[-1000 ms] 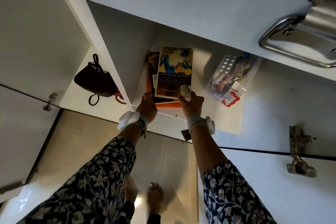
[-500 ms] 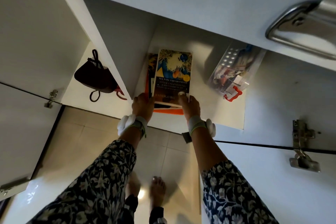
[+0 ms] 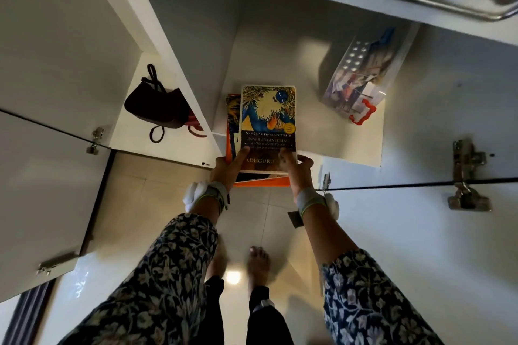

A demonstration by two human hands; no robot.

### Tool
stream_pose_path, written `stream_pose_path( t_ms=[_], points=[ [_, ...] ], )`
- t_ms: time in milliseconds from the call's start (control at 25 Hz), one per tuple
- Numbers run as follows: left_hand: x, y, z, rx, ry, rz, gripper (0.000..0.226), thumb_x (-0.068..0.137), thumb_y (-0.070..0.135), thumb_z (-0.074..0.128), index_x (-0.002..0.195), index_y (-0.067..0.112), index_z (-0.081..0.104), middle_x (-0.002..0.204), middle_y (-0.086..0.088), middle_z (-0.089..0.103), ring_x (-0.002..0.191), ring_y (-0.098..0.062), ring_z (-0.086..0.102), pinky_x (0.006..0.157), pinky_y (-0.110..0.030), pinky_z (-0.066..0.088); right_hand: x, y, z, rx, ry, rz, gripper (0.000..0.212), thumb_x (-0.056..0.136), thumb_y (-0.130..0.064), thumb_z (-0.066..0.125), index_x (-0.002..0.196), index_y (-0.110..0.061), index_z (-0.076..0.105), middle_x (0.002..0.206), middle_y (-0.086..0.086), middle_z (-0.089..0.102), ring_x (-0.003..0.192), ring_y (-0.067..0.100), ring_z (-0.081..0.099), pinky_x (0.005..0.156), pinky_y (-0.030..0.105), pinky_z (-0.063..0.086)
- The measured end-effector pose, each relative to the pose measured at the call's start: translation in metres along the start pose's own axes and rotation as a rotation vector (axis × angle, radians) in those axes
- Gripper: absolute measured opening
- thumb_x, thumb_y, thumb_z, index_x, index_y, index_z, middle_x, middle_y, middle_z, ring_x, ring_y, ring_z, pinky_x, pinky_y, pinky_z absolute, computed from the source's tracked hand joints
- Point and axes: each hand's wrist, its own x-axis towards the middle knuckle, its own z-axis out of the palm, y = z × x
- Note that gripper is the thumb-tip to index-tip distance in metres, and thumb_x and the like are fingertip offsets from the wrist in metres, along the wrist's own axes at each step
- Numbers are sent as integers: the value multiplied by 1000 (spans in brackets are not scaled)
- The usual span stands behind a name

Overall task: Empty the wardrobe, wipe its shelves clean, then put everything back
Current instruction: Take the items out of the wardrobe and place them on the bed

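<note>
Glossy pale floor tiles point(image 3: 145, 199), round light glare point(image 3: 233, 277), open white wardrobe door point(image 3: 420, 246), steel hinge point(image 3: 466, 176)

This was a room in a home, seen from in front of a white laminate wardrobe point(image 3: 350, 145) whose doors stood open on silver metal hinges point(image 3: 466, 176). In it were personal belongings: a dark soft handbag with loop straps point(image 3: 157, 106), a stack of colourful paperback books point(image 3: 267, 120) and a clear plastic box with a red handle point(image 3: 361, 78), tablet strips showing inside it. Below lay a glossy pale tiled floor point(image 3: 173, 185), on which a person stood on bare feet point(image 3: 258, 260).
</note>
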Motion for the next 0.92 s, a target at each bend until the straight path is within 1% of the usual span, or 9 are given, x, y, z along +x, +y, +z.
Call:
stream_pose_path(
  t_ms=[120, 240, 400, 480, 520, 640, 680, 800, 920],
  points=[
    [-9, -13, -5, -88, 7, 13, 122, 32, 90, 61, 128, 15, 52, 115, -6, 65, 106, -28, 61, 102, -47, 43, -23, 8, -6, -70, -138, -24, 82, 69, -64, 62, 134, -19, 39, 125, 4, 59, 115, 21, 53, 101, 38, 36],
    [-23, -20, -12, -90, -2, 10, 107, 41, 91, 56, 119, 18, 60, 108, -5, 68, 100, -28, 63, 99, -45, 44, -50, 22, -3, -104, -214, -96, 65, 64, -70, 65, 114, -28, 59, 110, -4, 69, 107, 16, 62, 100, 38, 42],
    [-3, -67, -17, 51, -87, -36, 100, 47, 95, 53, 113, 20, 61, 103, -6, 71, 96, -30, 66, 97, -49, 47, -87, 44, -2, 34, -135, -83, 88, 46, -68, 76, 116, -18, 60, 108, -1, 71, 99, 12, 66, 82, 23, 49],
    [-7, -89, -19, 127, -125, -86, 104, 43, 95, 54, 113, 19, 61, 101, -8, 71, 92, -31, 68, 93, -48, 50, -109, 59, -6, 65, -108, -58, 92, 42, -68, 79, 115, -15, 61, 106, 2, 71, 98, 16, 67, 85, 27, 52],
    [-19, -96, -23, 144, -143, -118, 108, 41, 95, 56, 115, 17, 60, 99, -9, 72, 90, -32, 69, 92, -47, 51, -120, 68, -7, 73, -89, -49, 93, 40, -69, 80, 113, -15, 61, 104, 2, 72, 97, 18, 68, 86, 29, 53],
    [-71, -103, -26, 241, -161, -149, 114, 36, 97, 54, 111, 12, 62, 94, -10, 73, 84, -30, 70, 89, -44, 53, -157, 100, -13, 95, -25, -41, 77, 44, -65, 74, 104, -17, 65, 91, -4, 71, 85, 10, 68, 73, 16, 53],
    [-89, -101, -27, 263, -153, -136, 113, 35, 98, 51, 108, 12, 62, 94, -10, 72, 85, -29, 69, 89, -41, 53, -165, 110, -13, 86, -1, -30, 69, 46, -65, 73, 99, -21, 66, 89, -5, 72, 84, 9, 68, 75, 17, 54],
    [-142, -104, -23, 418, -130, -35, 107, 39, 94, 47, 106, 10, 59, 101, -10, 66, 94, -29, 62, 92, -38, 47, -203, 152, -16, 146, 128, 45, 64, 46, -72, 73, 92, -29, 67, 93, -1, 74, 87, 20, 70, 89, 41, 55],
    [-177, -120, -10, 519, -159, 37, 109, 38, 94, 47, 106, 10, 59, 100, -10, 67, 93, -29, 63, 93, -39, 48, -237, 194, -25, 234, 269, 82, 77, 43, -79, 71, 99, -27, 67, 99, -1, 72, 89, 20, 69, 89, 43, 54]
  ],
)
